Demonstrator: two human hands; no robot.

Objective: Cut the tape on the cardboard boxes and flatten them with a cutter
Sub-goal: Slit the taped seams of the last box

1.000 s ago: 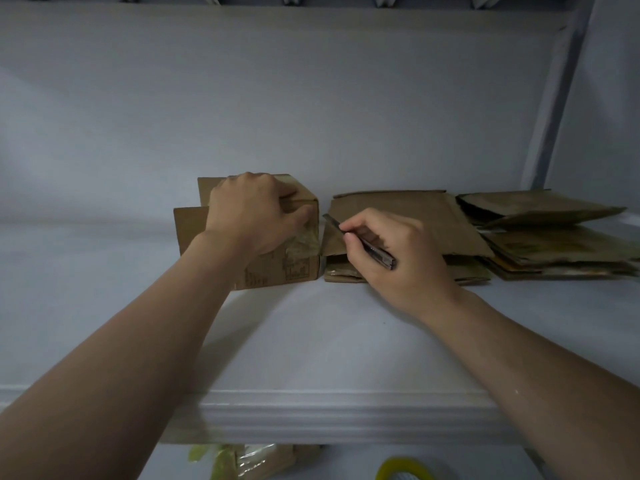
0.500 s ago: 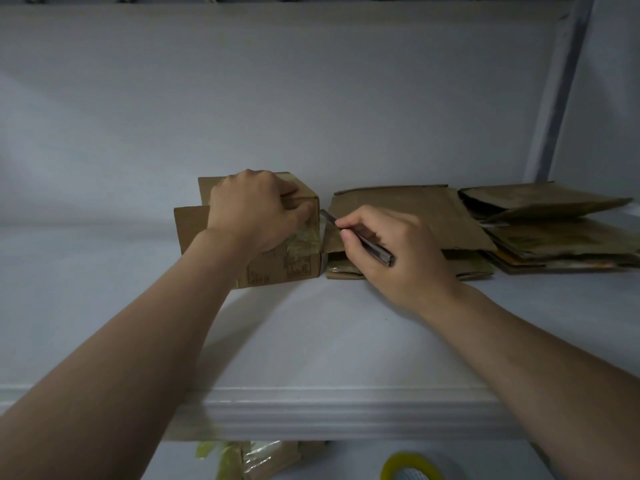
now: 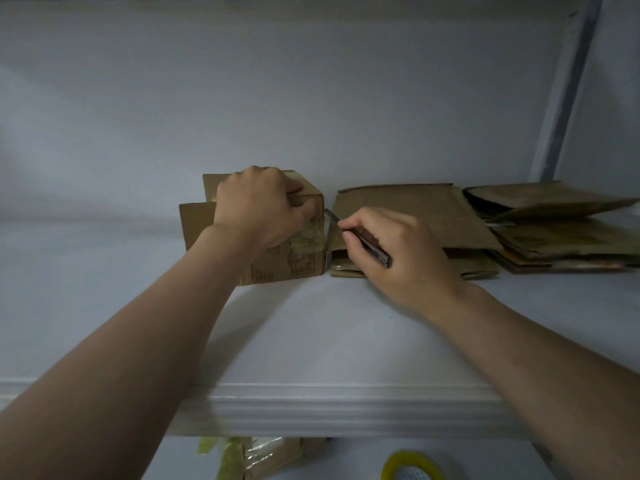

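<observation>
my left hand (image 3: 258, 206) gripped the top of the small cardboard box (image 3: 287, 261), fingers curled over it, thumb by the taped corner. my right hand (image 3: 405, 251) pinched the cutter (image 3: 369, 245), its blade tip at the box's right edge. the box stood on the white ledge (image 3: 329, 323), just beside a stack of flattened boxes (image 3: 415, 209).

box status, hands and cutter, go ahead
Left hand grips box top. Right hand holds cutter, blade at box's taped right edge. Flattened boxes close on right.
</observation>
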